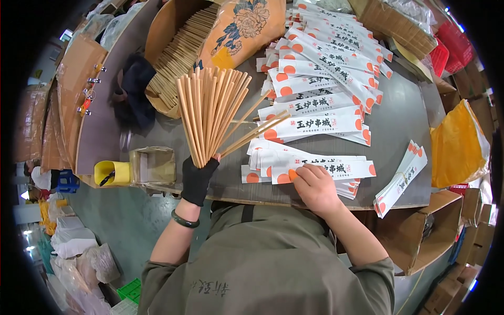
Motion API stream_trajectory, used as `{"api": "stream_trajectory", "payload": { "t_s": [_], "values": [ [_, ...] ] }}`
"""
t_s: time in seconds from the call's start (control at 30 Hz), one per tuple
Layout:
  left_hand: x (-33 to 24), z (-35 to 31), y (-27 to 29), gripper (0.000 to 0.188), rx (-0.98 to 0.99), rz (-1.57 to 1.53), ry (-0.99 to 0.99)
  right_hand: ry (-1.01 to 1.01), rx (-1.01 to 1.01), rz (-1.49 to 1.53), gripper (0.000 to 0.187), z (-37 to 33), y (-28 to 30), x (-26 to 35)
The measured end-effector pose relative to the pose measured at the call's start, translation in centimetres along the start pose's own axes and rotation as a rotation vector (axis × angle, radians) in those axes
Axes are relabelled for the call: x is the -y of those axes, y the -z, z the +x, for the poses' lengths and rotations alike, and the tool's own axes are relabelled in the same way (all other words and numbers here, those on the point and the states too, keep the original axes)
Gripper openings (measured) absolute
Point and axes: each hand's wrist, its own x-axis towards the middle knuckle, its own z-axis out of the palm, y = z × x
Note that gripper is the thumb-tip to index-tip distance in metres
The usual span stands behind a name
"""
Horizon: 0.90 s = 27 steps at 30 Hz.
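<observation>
My left hand point(198, 176), in a black glove with a green bangle at the wrist, is closed around the lower ends of a fanned bundle of wooden chopsticks point(210, 113). A few of the sticks lean out to the right. My bare right hand point(317, 189) rests on a small stack of white paper chopstick sleeves with orange dots. Its fingers are curled and pressed together at the top paper sleeve point(344, 169); a bright orange patch, perhaps a finger cot, shows at a fingertip. Farther back lies a large overlapping pile of printed sleeves point(325, 73).
More sticks point(181, 44) fill a container at the back left, beside a flower-patterned orange wrap point(244, 23) and dark cloth point(135, 89). A yellow holder point(113, 173) and a taped box point(153, 165) sit at the front left edge. A banded sleeve bundle point(401, 178) lies right.
</observation>
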Motion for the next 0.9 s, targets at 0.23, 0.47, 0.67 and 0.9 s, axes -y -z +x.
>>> {"api": "stream_trajectory", "payload": {
  "t_s": [0.23,0.47,0.67,0.9],
  "values": [
    [-1.4,-1.1,2.1,0.029,0.063,0.093,-0.058,-0.424,-0.188,0.369,0.015,1.4,0.4,-0.7],
    [-1.7,-0.6,4.3,0.033,0.153,0.144,-0.097,-0.837,-0.114,0.766,0.020,2.9,2.9,-0.7],
    [-3.0,0.4,3.9,0.030,0.221,0.265,-0.264,-0.344,-0.147,0.378,0.015,3.3,2.2,-0.9],
    [-7.0,0.2,-5.4,0.020,0.205,-0.229,-0.190,-0.137,-0.252,-0.089,0.029,7.5,2.2,0.3]
  ]
}}
